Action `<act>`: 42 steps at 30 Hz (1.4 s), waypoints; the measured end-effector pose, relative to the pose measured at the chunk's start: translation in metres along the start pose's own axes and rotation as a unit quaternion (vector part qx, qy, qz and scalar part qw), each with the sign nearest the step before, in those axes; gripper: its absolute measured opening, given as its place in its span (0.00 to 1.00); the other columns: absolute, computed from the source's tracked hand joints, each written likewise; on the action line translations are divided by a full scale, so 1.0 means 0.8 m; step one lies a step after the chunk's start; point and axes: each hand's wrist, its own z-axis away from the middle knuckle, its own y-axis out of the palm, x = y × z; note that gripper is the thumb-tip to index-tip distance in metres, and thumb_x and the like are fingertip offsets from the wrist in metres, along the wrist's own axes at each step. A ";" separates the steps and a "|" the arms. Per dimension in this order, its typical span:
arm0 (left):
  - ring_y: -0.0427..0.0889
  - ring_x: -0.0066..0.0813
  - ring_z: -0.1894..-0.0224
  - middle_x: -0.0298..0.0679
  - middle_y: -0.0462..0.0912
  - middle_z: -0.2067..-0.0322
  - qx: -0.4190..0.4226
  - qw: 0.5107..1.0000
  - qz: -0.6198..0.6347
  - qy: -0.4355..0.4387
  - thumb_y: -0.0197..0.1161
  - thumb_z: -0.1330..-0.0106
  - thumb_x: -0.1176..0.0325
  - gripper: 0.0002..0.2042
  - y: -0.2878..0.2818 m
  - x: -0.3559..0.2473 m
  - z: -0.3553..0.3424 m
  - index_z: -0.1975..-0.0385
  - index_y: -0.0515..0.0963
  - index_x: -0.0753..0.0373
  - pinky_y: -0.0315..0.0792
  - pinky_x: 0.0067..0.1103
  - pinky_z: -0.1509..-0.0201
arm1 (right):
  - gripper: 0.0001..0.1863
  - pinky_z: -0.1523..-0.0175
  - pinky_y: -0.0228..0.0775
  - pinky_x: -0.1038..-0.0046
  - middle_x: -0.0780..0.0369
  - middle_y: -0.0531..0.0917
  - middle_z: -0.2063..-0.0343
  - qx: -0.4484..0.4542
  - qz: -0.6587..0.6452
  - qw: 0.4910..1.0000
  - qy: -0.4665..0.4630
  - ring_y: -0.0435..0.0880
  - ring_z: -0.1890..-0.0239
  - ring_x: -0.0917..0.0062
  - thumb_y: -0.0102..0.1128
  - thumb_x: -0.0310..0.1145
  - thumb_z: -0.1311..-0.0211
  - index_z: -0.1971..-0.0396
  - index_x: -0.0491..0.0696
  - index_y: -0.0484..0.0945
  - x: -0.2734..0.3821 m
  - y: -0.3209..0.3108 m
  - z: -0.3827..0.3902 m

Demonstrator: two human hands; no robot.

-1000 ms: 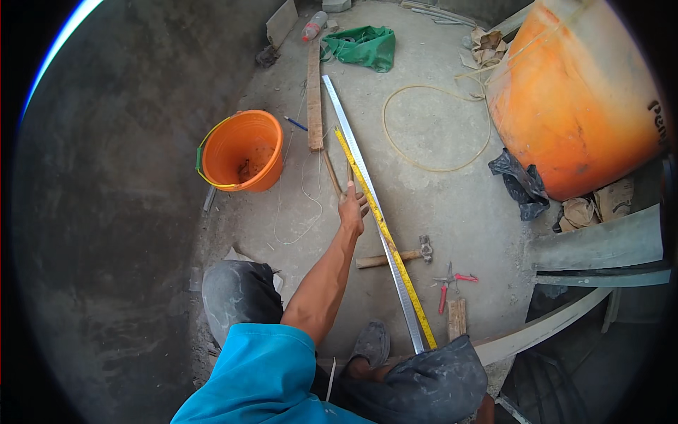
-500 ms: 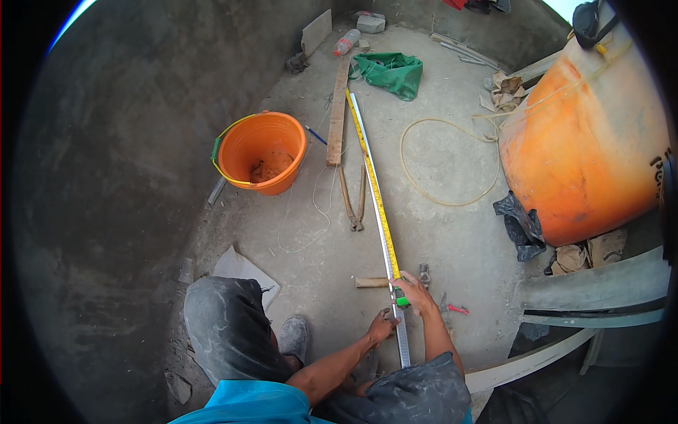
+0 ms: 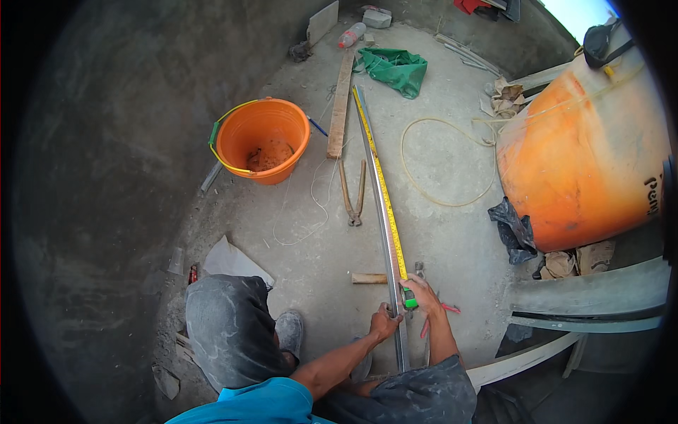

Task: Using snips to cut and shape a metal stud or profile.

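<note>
A long metal channel bar [image 3: 387, 233] runs away from me over the concrete floor. Fingers of my left hand [image 3: 385, 324] are closed around its near part. My right hand [image 3: 424, 293] grips a green tape measure [image 3: 409, 299] just right of the bar. Its yellow blade [image 3: 385, 187] is drawn out along the bar almost to the far end. Beneath the bar lies a hammer, its wooden handle [image 3: 369, 278] showing on the left and its head partly hidden by my right hand. Red-handled pliers [image 3: 450, 308] rest beside my right forearm, partly covered.
An orange bucket [image 3: 293, 134] stands left, near rusty pincers [image 3: 353, 208] and a wooden plank [image 3: 340, 106]. A green sack [image 3: 402, 74] and a plastic bottle [image 3: 351, 35] lie farther off. At right are a coiled hose [image 3: 406, 166], a large orange drum [image 3: 565, 162] and curved pale boards [image 3: 586, 291].
The bar has turned, so a darker side faces up. My left hand has closed around the bar. The tape measure sits slightly farther right, and more of the pliers shows.
</note>
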 end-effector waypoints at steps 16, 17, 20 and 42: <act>0.74 0.27 0.71 0.39 0.73 0.69 0.040 0.966 0.244 -0.079 0.66 0.41 0.75 0.19 0.012 0.016 -0.037 0.59 0.60 0.61 0.71 0.27 0.70 | 0.29 0.64 0.74 0.75 0.64 0.77 0.63 -0.031 0.018 0.995 0.094 0.78 0.64 0.78 0.64 0.39 0.41 0.41 0.47 0.67 -0.080 -0.019 0.162; 0.75 0.27 0.65 0.41 0.72 0.63 0.035 0.937 0.339 -0.080 0.65 0.40 0.75 0.19 0.015 0.011 -0.045 0.57 0.60 0.62 0.72 0.25 0.64 | 0.29 0.64 0.74 0.75 0.64 0.77 0.63 -0.048 -0.013 0.993 0.109 0.78 0.64 0.78 0.64 0.39 0.41 0.41 0.47 0.67 -0.101 -0.028 0.192; 0.76 0.33 0.60 0.42 0.73 0.60 0.134 0.839 0.521 -0.082 0.60 0.36 0.76 0.15 0.040 -0.027 -0.050 0.55 0.62 0.62 0.73 0.28 0.54 | 0.33 0.56 0.72 0.76 0.64 0.77 0.61 -0.048 0.055 0.996 0.043 0.78 0.60 0.79 0.66 0.36 0.44 0.39 0.47 0.66 -0.181 -0.071 0.304; 0.77 0.32 0.62 0.36 0.77 0.67 0.226 0.885 0.402 -0.068 0.54 0.28 0.57 0.10 0.019 -0.044 -0.099 0.60 0.72 0.56 0.72 0.42 0.49 | 0.38 0.39 0.64 0.68 0.57 0.76 0.49 -0.237 0.139 0.943 0.188 0.73 0.45 0.66 0.75 0.33 0.58 0.42 0.49 0.70 -0.388 -0.075 0.520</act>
